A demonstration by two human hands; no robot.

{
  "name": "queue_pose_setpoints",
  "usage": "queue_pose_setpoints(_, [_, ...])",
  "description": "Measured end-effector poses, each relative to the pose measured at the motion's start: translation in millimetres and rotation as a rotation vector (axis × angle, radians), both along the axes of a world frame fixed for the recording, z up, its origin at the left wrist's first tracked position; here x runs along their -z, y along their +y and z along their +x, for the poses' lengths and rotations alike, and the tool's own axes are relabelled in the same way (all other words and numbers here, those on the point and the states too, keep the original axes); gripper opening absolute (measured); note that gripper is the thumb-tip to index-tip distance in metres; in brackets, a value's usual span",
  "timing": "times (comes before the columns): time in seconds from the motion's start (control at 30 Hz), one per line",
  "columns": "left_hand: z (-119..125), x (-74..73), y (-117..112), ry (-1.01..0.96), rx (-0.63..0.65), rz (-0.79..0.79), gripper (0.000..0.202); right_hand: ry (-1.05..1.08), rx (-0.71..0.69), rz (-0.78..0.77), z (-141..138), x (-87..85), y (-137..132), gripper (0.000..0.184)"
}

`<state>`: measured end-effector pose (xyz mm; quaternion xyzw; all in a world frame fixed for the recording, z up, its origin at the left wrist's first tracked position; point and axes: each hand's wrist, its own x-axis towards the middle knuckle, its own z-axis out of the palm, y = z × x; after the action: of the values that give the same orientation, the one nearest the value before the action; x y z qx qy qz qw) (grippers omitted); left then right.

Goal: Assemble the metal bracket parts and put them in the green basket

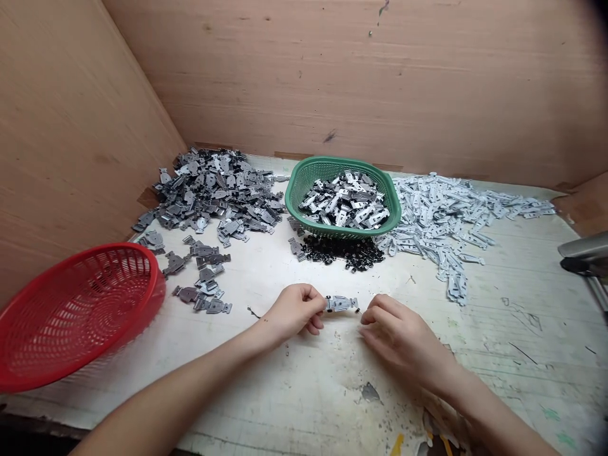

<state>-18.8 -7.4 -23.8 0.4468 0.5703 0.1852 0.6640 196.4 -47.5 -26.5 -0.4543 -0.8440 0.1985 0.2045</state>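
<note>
My left hand (297,310) pinches one end of a small silver metal bracket (341,303) just above the white tabletop. My right hand (396,334) is curled with its fingertips at the bracket's other end, where a tiny black piece sits; whether those fingers grip the piece is unclear. Both hands are near the middle of the table, in front of a heap of small black pieces (349,250).
A green basket (304,177) with assembled brackets stands at the back. A pile of dark grey plates (213,190) lies back left, light silver brackets (456,215) back right. A red basket (76,310) sits tilted at the left. Wooden boards wall the table. A metal object (586,253) juts in at right.
</note>
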Motion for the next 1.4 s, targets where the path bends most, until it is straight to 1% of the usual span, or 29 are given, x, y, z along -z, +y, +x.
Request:
queue_pose_setpoints(0.13, [0,-3.1,2,0.016,-0.016,-0.004,0.014,-0.025,0.009,0.023,6,12.0,-3,0.017])
queue_pose_setpoints(0.27, [0,-1.2,1,0.010,-0.008,-0.009,0.013,0.033,0.042,0.002,12,18.3,2,0.016])
queue_pose_setpoints(0.33, [0,-0.4,1,0.012,-0.008,-0.009,0.013,0.056,0.074,-0.016,16,17.0,8,0.013])
queue_pose_setpoints(0.4, [0,0.1,1,0.019,-0.009,-0.010,0.012,0.052,0.069,-0.054,20,13.2,15,0.012])
queue_pose_setpoints(0.47, [0,0.5,1,0.021,-0.010,-0.010,0.012,0.012,0.016,-0.102,22,8.9,21,0.012])
queue_pose_setpoints(0.53, [0,1.1,1,0.020,-0.008,-0.009,0.011,-0.040,-0.038,-0.118,21,6.6,25,0.014])
queue_pose_setpoints(0.6, [0,1.7,1,0.017,-0.006,-0.008,0.010,-0.079,-0.058,-0.086,19,7.3,26,0.015])
queue_pose_setpoints(0.7, [0,2.3,1,0.013,-0.006,-0.017,0.010,-0.126,-0.048,-0.019,15,12.4,25,0.017])
queue_pose_setpoints(0.77, [1,2.8,1,0.008,-0.002,-0.021,0.009,-0.138,-0.021,0.020,14,15.1,22,0.019])
queue_pose_setpoints(0.83, [0,3.8,1,0.006,0.004,-0.020,0.010,-0.095,0.046,0.010,14,14.9,18,0.017])
queue_pose_setpoints(0.9, [0,5.3,0,0.002,0.012,-0.017,0.010,0.012,0.171,-0.104,15,11.4,15,0.012])
queue_pose_setpoints(0.93, [-1,6.0,0,-0.001,0.015,-0.014,0.010,0.088,0.239,-0.192,15,8.8,13,0.011])
queue_pose_setpoints(1.0, [-1,6.9,-1,-0.003,0.018,-0.010,0.010,0.280,0.337,-0.415,14,3.5,11,0.016])
queue_pose_setpoints(1.13, [-1,5.4,0,0.005,0.021,-0.006,0.009,0.757,0.403,-0.895,12,-1.1,10,0.031])
queue_pose_setpoints(1.17, [0,4.7,0,0.006,0.022,-0.009,0.009,0.845,0.411,-0.979,12,-1.0,9,0.031])
queue_pose_setpoints(1.2, [0,4.2,0,0.006,0.025,-0.014,0.008,0.905,0.415,-1.026,11,-0.9,9,0.030])
queue_pose_setpoints(1.23, [0,3.8,1,0.005,0.026,-0.018,0.008,0.934,0.417,-1.034,11,-0.8,8,0.030])
queue_pose_setpoints(1.3, [1,3.6,1,0.007,0.027,-0.020,0.008,0.912,0.417,-0.944,9,-1.3,6,0.030])
queue_pose_setpoints(1.4, [1,4.0,0,0.015,0.020,-0.016,0.008,0.757,0.415,-0.663,3,-2.2,3,0.023])
